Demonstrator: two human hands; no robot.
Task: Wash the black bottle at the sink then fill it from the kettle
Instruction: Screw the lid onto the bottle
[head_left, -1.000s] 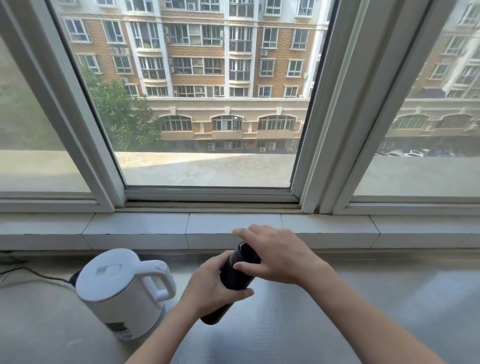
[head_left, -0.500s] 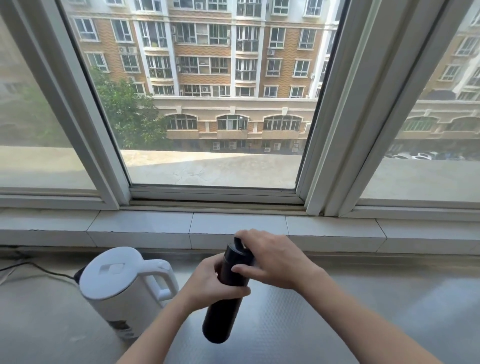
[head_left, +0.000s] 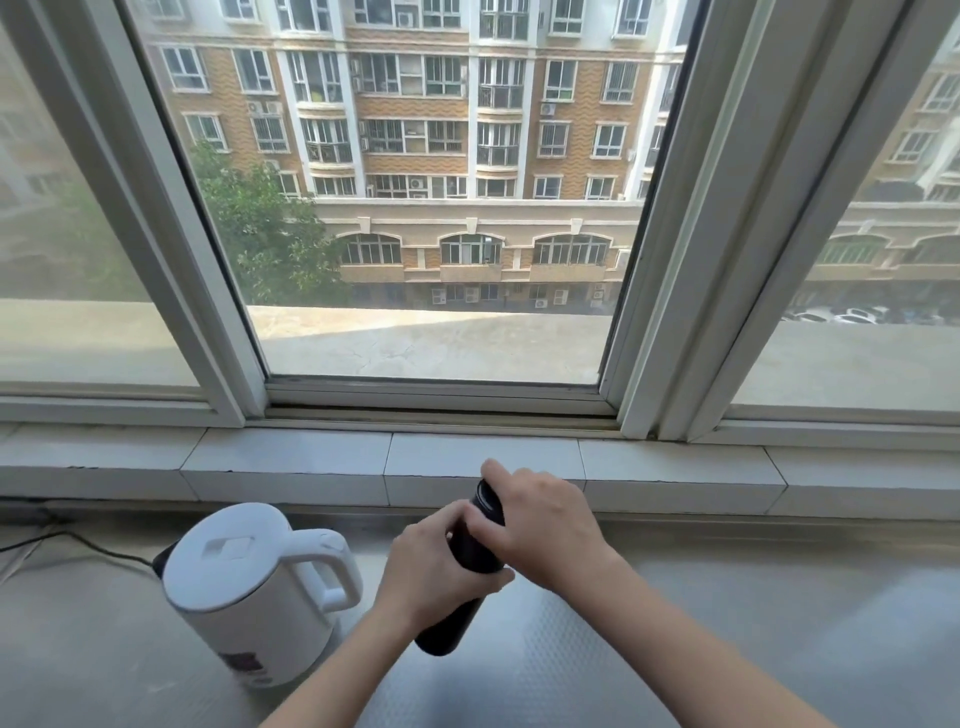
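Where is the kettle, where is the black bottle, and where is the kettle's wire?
white kettle (head_left: 244, 597), head view, on the side of its body.
black bottle (head_left: 447, 631), head view, on its lower body below the hands.
kettle's black cord (head_left: 104, 551), head view, on the stretch left of the kettle.

Upper-floor room in residential flat, likely kitchen or utility corner. White electric kettle (head_left: 254, 597) sitting at lower left on grey textured countertop (head_left: 727, 623), black power cord (head_left: 78, 545) trailing off left edge. Tiled windowsill (head_left: 675, 467) running across middle of frame. Sliding window frame (head_left: 670, 260) filling upper frame, looking out on brick apartment block (head_left: 441, 130), tree (head_left: 260, 234), parked cars (head_left: 852, 316) at right.
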